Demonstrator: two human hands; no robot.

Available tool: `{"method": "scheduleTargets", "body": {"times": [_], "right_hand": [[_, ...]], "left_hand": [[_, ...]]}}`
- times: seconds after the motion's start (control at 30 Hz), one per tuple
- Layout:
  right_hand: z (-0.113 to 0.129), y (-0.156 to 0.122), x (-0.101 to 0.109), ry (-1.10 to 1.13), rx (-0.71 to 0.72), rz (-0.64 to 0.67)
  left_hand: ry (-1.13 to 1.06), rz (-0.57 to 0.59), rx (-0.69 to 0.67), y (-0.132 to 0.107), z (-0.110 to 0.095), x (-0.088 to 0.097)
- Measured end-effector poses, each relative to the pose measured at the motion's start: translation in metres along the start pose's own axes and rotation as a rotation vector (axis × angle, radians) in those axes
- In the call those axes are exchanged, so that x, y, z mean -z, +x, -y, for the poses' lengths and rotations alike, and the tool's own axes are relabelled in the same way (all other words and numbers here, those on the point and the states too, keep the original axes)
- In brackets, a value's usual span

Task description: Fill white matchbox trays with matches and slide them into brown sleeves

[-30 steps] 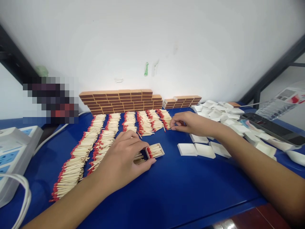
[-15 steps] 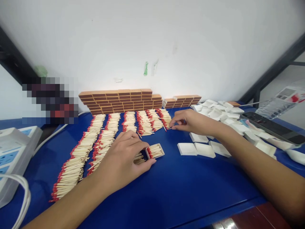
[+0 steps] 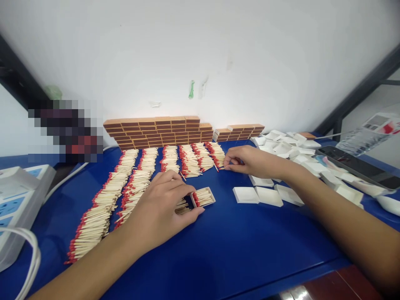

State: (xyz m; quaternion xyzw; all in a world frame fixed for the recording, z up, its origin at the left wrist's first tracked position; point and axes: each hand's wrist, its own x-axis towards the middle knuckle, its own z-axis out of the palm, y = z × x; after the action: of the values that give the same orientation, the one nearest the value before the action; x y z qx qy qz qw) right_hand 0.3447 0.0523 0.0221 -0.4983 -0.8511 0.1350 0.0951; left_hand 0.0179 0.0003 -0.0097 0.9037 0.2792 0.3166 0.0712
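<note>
My left hand (image 3: 170, 200) grips the left end of a small white matchbox tray (image 3: 213, 196) between thumb and fingers. Inside the tray lie matches (image 3: 203, 196) with red heads toward the left. My right hand (image 3: 242, 160) is closed in a pinch at the near end of the rightmost row of loose matches (image 3: 215, 153); a match (image 3: 221, 168) pokes out at its fingertips. Several more rows of matches (image 3: 106, 200) run across the blue table to the left, partly hidden behind my left hand and forearm.
Closed matchboxes (image 3: 159, 132) are stacked like bricks along the wall, with a lower stack (image 3: 239, 132) beside them. White trays (image 3: 246, 195) lie to the right, with a heap of them (image 3: 281, 148) behind. A phone (image 3: 359, 166) and a power strip (image 3: 18, 204) flank the table.
My right hand has shifted very slightly left at the rightmost match row. The left hand and its tray stay in place.
</note>
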Motion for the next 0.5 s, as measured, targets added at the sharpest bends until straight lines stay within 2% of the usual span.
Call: {"method": "scheduleTargets", "body": {"times": [0.1,0.33,0.5], "right_hand": [[0.013,-0.002,0.000,0.028,0.023,-0.029],[0.062,-0.010,-0.010,0.143,0.159,-0.024],[0.074,-0.014,-0.015,0.191,0.189,-0.014]], "left_hand": [[0.003,0.007,0.000,0.000,0.000,0.000],[0.006,0.012,0.017,0.002,0.000,0.001],[0.007,0.007,0.023,0.002,0.000,0.000]]}}
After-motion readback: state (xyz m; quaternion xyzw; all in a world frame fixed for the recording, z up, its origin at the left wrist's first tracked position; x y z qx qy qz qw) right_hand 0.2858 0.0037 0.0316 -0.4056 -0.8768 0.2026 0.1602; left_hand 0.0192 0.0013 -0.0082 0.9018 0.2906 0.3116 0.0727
